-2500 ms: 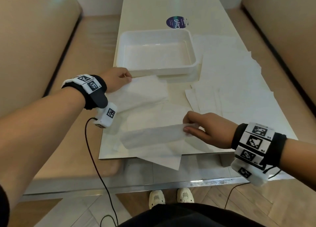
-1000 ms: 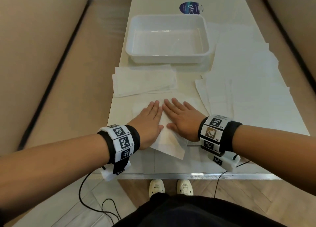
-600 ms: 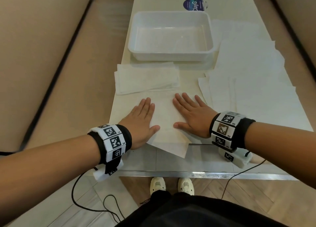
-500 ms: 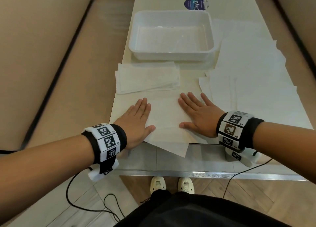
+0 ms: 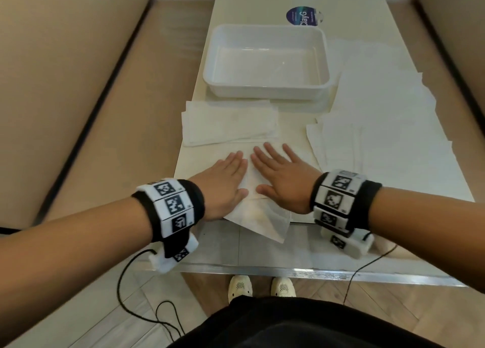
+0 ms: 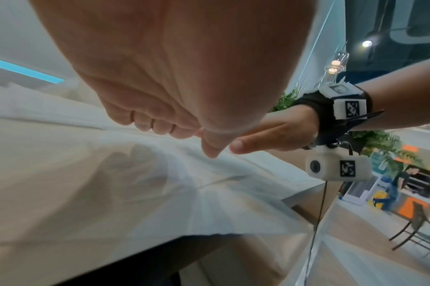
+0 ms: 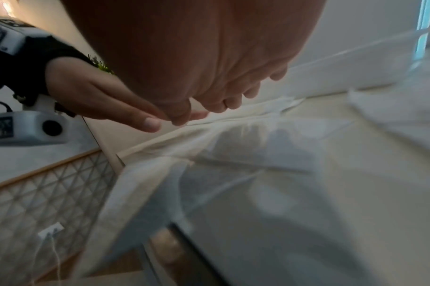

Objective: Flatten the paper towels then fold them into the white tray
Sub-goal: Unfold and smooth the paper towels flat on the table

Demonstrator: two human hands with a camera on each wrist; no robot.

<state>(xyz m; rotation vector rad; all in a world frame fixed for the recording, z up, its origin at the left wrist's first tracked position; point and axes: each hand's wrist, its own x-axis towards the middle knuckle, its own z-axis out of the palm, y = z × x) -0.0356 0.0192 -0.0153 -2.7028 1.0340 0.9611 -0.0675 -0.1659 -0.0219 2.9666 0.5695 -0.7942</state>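
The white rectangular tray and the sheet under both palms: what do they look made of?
White rectangular tray: probably moulded plastic, glossy; rounded corners, a thick rolled rim and light glints on its floor suggest it.
Sheet under both palms: thin matte paper towel, off-white; it shows fold creases, lies limp, and its near corner droops over the table's edge. The left hand and right hand press it flat.

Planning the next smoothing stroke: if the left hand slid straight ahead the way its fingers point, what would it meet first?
Probably the folded paper towels lying just beyond the left hand, before the white tray.
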